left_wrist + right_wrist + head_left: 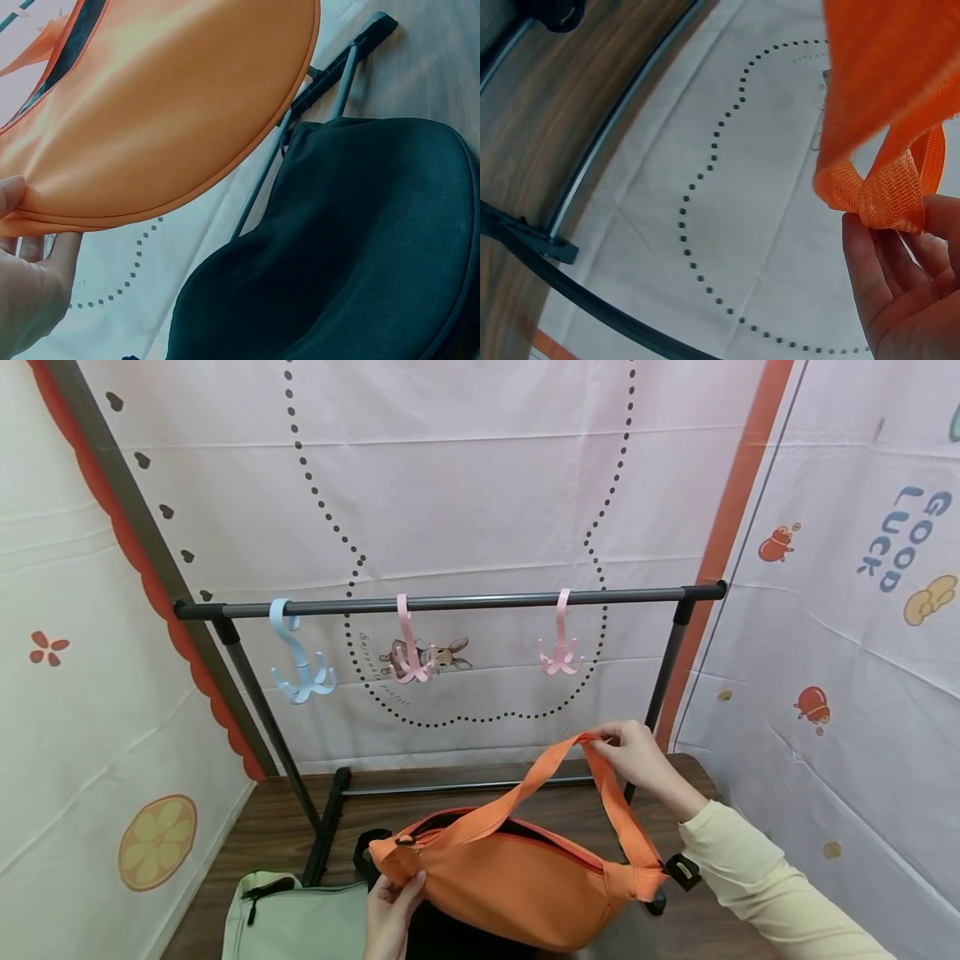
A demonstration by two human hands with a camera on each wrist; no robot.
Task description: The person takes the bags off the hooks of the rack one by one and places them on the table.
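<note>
An orange waist bag (517, 877) with its zip partly undone is held up in front of the rack. My right hand (633, 756) pinches its orange strap (551, 768) and lifts it into a loop. At the bag's left end, my left hand (393, 902) pinches the lower corner between thumb and fingers. In the right wrist view the strap (892, 187) is folded between the fingertips. Along the rack's black bar (480, 603) hang a blue hook (300, 664) and two pink hooks, one left of centre (408, 647) and one to the right (561, 643).
A pale green bag (300, 918) lies at the front left of the brown wooden table (480, 802). Beneath the orange bag is a black bag (352, 240). Printed cloth (465, 510) stands behind the rack and on both sides.
</note>
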